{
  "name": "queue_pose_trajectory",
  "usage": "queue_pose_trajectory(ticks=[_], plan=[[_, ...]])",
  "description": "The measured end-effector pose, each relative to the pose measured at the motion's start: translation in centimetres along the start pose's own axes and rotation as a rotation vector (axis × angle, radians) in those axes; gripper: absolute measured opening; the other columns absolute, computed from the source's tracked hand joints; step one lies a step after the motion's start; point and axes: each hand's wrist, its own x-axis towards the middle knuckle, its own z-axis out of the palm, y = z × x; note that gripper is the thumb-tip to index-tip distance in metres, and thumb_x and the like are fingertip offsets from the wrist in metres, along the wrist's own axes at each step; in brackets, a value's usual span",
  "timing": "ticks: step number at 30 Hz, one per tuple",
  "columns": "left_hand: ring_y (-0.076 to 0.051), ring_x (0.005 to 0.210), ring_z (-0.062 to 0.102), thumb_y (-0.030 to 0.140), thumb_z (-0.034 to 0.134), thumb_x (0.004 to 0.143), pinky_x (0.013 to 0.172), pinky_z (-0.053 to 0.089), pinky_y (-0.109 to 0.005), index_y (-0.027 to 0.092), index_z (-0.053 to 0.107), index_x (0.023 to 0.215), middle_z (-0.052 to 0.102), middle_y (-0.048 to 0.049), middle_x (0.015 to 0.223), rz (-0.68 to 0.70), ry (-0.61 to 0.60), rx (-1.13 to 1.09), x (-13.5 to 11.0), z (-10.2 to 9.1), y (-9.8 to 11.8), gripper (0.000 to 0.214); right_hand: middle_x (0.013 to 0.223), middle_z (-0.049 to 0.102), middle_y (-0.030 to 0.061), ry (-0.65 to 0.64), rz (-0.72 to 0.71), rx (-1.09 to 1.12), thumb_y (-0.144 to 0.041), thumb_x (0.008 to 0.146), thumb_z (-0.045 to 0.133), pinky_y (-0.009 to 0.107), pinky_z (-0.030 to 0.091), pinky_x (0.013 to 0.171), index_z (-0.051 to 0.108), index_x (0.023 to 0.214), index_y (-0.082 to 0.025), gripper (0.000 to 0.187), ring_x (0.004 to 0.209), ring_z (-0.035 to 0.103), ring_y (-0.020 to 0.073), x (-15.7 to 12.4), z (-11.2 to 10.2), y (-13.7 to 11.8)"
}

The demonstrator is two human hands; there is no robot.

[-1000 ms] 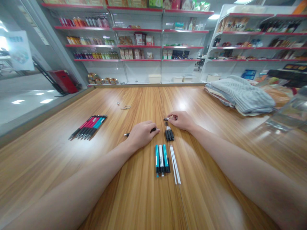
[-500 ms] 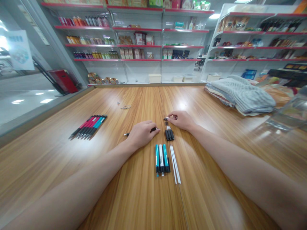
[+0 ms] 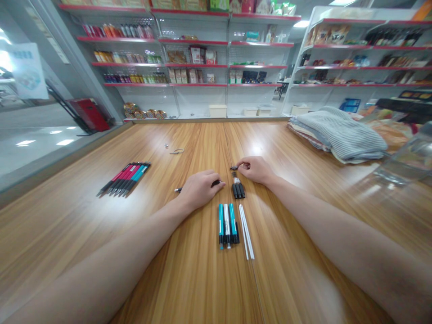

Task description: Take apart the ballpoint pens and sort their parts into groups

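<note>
My left hand [image 3: 201, 189] is closed around a dark pen [image 3: 178, 190], whose end pokes out on the left; the palm hides most of it. Thumb and fingertip of my right hand [image 3: 254, 169] pinch at a small dark pen part [image 3: 233, 168], too small to make out fully. Just below it, small pen springs [image 3: 234, 174] lie by some white tips, above three black grip sleeves [image 3: 238, 191]. Nearer me are two teal pen barrels [image 3: 221, 225] with a white pen barrel [image 3: 227, 225] between them. Thin white refills [image 3: 246, 231] lie to their right.
Several assembled pens [image 3: 124, 178] lie in a row at the left. A clear loop [image 3: 177, 151] and a tiny bit [image 3: 166, 145] rest farther back. Folded cloths [image 3: 337, 132] and a clear container [image 3: 407, 155] are at the right. Stocked shelves [image 3: 195, 65] stand beyond the table.
My right hand has shifted very slightly to the right, its fingertips still at the small dark part. The left hand and the laid-out pen parts stay put.
</note>
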Motion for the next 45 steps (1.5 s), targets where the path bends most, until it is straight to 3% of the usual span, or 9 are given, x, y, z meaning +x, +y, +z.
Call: queue_pose_trajectory(ticks=[7,10,13,19,24,27,30,34,45], plan=[[-0.016,0.076,0.059,0.039,0.053,0.087,0.070,0.045,-0.028,0.019,0.062,0.081,0.062,-0.0043,0.081,0.010,0.037,-0.046,-0.2,-0.1,0.2,0.023,0.065,0.063,-0.0003,0.025,0.000,0.015,-0.025,0.078,0.056,0.023,0.040,0.061,0.072,0.092,-0.020,0.022,0.061,0.056,0.0132,0.0,0.0,-0.1],[-0.017,0.082,0.059,0.026,0.054,0.084,0.075,0.047,-0.029,0.017,0.061,0.095,0.063,-0.0055,0.089,0.061,0.074,-0.124,-0.3,-0.3,0.5,0.015,0.067,0.062,0.0008,0.126,-0.075,0.017,-0.024,0.079,0.055,0.023,0.040,0.064,0.070,0.094,-0.017,0.022,0.063,0.055,0.0131,-0.2,-0.5,-0.8],[-0.017,0.093,0.060,0.012,0.049,0.083,0.084,0.049,-0.030,0.016,0.056,0.113,0.063,-0.0077,0.101,0.087,0.115,-0.176,-0.2,-0.1,0.5,0.032,0.072,0.061,0.0026,0.181,-0.223,0.030,-0.030,0.086,0.050,0.024,0.039,0.069,0.067,0.093,-0.016,0.023,0.070,0.055,0.0143,-0.9,-1.3,-2.5],[-0.017,0.101,0.062,0.016,0.046,0.090,0.092,0.049,-0.032,0.018,0.040,0.134,0.065,-0.0071,0.110,0.077,0.159,-0.226,-0.2,0.5,0.1,0.045,0.076,0.063,0.0051,0.020,-0.297,-0.025,-0.047,0.090,0.047,0.026,0.037,0.070,0.062,0.079,-0.018,0.034,0.074,0.056,0.0165,-1.9,-1.4,-6.0],[-0.016,0.099,0.062,0.021,0.047,0.092,0.088,0.050,-0.030,0.020,0.046,0.127,0.065,-0.0062,0.108,0.089,0.171,-0.242,-0.2,0.3,0.4,0.034,0.070,0.060,0.0043,0.063,-0.324,-0.058,-0.046,0.093,0.044,0.025,0.033,0.064,0.057,0.068,-0.018,0.039,0.067,0.053,0.0145,-2.1,-0.6,-6.3],[-0.016,0.090,0.061,0.028,0.049,0.092,0.080,0.049,-0.029,0.018,0.058,0.108,0.064,-0.0059,0.096,0.061,0.199,-0.143,-0.1,0.2,0.2,0.020,0.068,0.058,0.0038,0.110,-0.336,-0.045,-0.046,0.093,0.044,0.025,0.032,0.063,0.055,0.067,-0.018,0.040,0.065,0.051,0.0138,-2.0,-0.6,-6.0],[-0.015,0.080,0.057,0.030,0.047,0.094,0.073,0.045,-0.027,0.017,0.062,0.095,0.060,-0.0048,0.085,0.070,0.222,-0.038,0.0,0.1,0.0,0.020,0.064,0.056,0.0027,0.143,-0.322,-0.032,-0.046,0.093,0.044,0.026,0.031,0.061,0.053,0.065,-0.017,0.041,0.062,0.048,0.0130,-1.9,-0.5,-5.6],[-0.014,0.079,0.055,0.030,0.044,0.095,0.071,0.043,-0.026,0.018,0.061,0.098,0.057,-0.0042,0.085,0.089,0.211,0.010,-0.2,0.0,-0.1,0.022,0.061,0.054,0.0032,0.119,-0.368,-0.009,-0.042,0.095,0.042,0.027,0.031,0.062,0.053,0.060,-0.017,0.045,0.064,0.049,0.0138,-1.8,-0.3,-5.4],[-0.010,0.063,0.050,0.029,0.038,0.098,0.056,0.034,-0.024,0.018,0.056,0.086,0.056,-0.0004,0.077,0.114,0.115,0.177,-2.0,-1.4,1.9,0.024,0.066,0.053,0.0038,0.155,-0.468,0.124,-0.032,0.093,0.051,0.030,0.035,0.066,0.057,0.070,-0.016,0.028,0.069,0.046,0.0159,-3.9,-0.5,-6.2]])
